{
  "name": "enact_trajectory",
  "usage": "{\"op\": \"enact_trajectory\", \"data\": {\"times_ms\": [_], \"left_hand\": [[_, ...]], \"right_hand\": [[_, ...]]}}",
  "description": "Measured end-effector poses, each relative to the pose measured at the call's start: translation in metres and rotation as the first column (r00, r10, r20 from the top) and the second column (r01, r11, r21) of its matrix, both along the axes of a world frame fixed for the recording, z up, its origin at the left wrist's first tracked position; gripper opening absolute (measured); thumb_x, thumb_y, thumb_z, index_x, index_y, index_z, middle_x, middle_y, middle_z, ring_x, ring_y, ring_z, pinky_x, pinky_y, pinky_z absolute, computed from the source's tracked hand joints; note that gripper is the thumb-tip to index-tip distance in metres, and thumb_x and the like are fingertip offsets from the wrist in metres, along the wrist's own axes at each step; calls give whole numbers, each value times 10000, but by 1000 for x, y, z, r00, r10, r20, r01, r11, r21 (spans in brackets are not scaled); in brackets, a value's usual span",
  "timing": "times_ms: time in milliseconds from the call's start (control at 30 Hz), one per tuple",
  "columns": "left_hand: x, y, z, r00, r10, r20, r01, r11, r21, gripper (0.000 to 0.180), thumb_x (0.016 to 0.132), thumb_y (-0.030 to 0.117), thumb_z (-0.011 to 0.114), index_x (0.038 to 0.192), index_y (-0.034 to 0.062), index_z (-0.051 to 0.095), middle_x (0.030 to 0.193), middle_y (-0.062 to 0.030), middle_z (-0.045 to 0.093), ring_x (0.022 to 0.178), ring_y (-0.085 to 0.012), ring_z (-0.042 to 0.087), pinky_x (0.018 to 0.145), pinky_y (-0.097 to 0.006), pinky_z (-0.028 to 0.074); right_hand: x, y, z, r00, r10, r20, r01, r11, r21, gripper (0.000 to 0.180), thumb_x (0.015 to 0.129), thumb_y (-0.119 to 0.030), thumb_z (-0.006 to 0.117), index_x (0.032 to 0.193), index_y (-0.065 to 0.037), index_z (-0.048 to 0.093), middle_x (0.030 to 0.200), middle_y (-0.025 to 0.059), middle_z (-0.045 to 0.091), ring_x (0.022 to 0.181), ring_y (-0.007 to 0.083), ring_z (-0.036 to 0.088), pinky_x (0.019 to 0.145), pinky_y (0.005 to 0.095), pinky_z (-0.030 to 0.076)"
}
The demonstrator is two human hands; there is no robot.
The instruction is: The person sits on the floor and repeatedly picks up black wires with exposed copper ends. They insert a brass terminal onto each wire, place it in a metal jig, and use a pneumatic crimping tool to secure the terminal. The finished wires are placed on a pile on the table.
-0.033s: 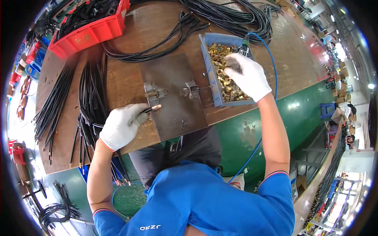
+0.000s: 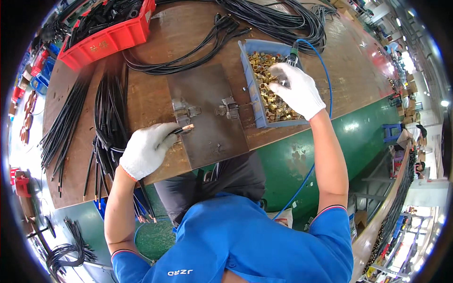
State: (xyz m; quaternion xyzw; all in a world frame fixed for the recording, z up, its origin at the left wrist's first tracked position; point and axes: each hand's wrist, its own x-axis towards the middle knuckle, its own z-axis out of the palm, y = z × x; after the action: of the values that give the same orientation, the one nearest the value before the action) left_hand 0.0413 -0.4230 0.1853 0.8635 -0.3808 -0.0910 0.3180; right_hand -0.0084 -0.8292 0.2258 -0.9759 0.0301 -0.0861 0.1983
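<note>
My left hand (image 2: 147, 150), in a white glove, is closed around a black cable (image 2: 176, 131). The cable's bare copper end (image 2: 188, 128) sticks out past the fingertips, over the left edge of a dark metal plate (image 2: 212, 141). Over a blue-grey bin (image 2: 258, 107) hangs my gloved right hand (image 2: 300, 92). Its thumb and fingers are curved with a gap between them, and nothing shows in that gap but the heap below. Small brass fittings (image 2: 265, 60) fill the bin. Beyond the right hand, a tool with a green fitting (image 2: 293, 53) is partly hidden.
Two metal clips (image 2: 228, 108) sit on the plate. Bundles of black cables (image 2: 111, 104) lie left, with more coils (image 2: 283, 21) at the back. A red bin (image 2: 106, 47) of black parts stands at the far left. A blue hose (image 2: 327, 78) runs along the right side.
</note>
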Motion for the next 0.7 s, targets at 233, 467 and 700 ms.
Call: {"op": "enact_trajectory", "data": {"times_ms": [233, 467, 700], "left_hand": [[1, -5, -3, 1000, 7, -12, -7, 1000, 13, 398, 1003, 170, 648, 1399, 141, 668, 1072, -210, 734, 999, -431, 706, 857, -498, 567], [-2, -2, 1, 1000, -1, -15, 1, 1000, -10, 442, 997, 110, 622, 1436, 135, 672, 989, -231, 717, 931, -417, 707, 838, -479, 562], [-1, -1, -2, 1000, -2, -4, 1, 999, -44, 484, 969, 70, 642, 1446, 143, 670, 871, -200, 663, 825, -391, 663, 791, -476, 539]], "right_hand": [[24, -4, -31, 975, 132, -176, -137, 990, -18, 316, 939, -217, 691, 1239, -124, 669, 1222, 156, 754, 1190, 358, 696, 1034, 453, 544], [31, -5, -39, 992, 115, -51, -110, 989, 95, 234, 1006, -204, 687, 1212, -95, 693, 1120, 133, 789, 1040, 320, 761, 941, 413, 582], [12, 30, -27, 989, -87, 123, -83, 367, 927, 277, 1107, -229, 619, 1259, 2, 646, 1077, 150, 751, 976, 278, 782, 872, 393, 646]]}}
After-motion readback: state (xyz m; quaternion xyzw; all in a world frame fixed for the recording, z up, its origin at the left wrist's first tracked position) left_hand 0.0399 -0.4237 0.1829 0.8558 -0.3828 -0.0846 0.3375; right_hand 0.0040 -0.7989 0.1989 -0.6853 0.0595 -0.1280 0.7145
